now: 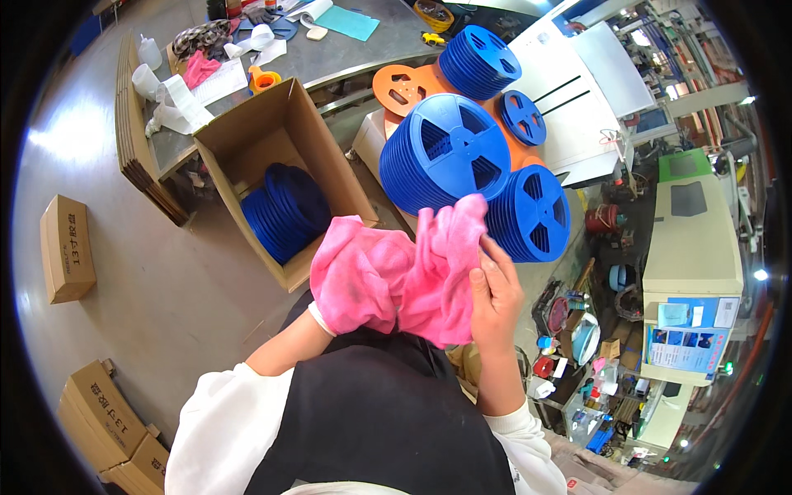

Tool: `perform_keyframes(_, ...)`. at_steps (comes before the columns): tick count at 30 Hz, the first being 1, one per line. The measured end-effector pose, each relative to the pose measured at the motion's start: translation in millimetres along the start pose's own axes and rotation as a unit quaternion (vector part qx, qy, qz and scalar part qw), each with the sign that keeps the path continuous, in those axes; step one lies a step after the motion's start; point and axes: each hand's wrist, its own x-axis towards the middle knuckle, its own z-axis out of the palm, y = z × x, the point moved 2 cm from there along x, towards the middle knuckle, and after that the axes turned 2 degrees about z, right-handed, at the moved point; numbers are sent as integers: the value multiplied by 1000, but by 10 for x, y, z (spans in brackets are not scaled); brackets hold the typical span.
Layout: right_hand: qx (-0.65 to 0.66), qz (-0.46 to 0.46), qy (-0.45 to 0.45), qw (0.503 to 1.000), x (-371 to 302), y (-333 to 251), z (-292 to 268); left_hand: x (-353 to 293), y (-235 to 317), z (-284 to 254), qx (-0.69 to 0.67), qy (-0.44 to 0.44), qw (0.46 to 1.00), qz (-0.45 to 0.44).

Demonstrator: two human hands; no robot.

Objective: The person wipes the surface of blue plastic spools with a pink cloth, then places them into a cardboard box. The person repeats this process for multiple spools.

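A pink cloth (441, 276) is bunched up in front of my body. My right hand (497, 301) pinches its right side, thumb in front and the other fingers partly behind the fabric. My left forearm (289, 346) runs into the cloth's left part, which covers the whole left hand, so its fingers are hidden. Just beyond the cloth stands a tall stack of blue reels (462, 148), with a second stack of blue reels (540, 213) to its right. An open cardboard box (223, 161) holds more blue reels (285, 210), left of the stacks.
Farther back are another blue reel stack (483, 58), a single blue reel (523, 118) and an orange reel (400, 89). A metal worktable (375, 49) carries papers, rags and a tape dispenser (262, 80). Flattened cardboard (136, 140) leans against it. Closed cartons (68, 247) stand at left.
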Motion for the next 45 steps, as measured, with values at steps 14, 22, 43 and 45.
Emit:
perform_keyframes(14,-251,-156,5,955,223,-464,177,198,-148,244,-555,-72,799,-221)
perform_keyframes(22,225,32,-529,817,-316,-587,376,407,-294,261,-594,-78,776,-198)
perform_keyframes(43,551,336,48,762,-235,240,354,33,-767,-76,-327,-94,886,-315)
perform_keyframes(45,559,305,-3,771,-199,243,255,-51,-891,-223,-455,208,731,-463)
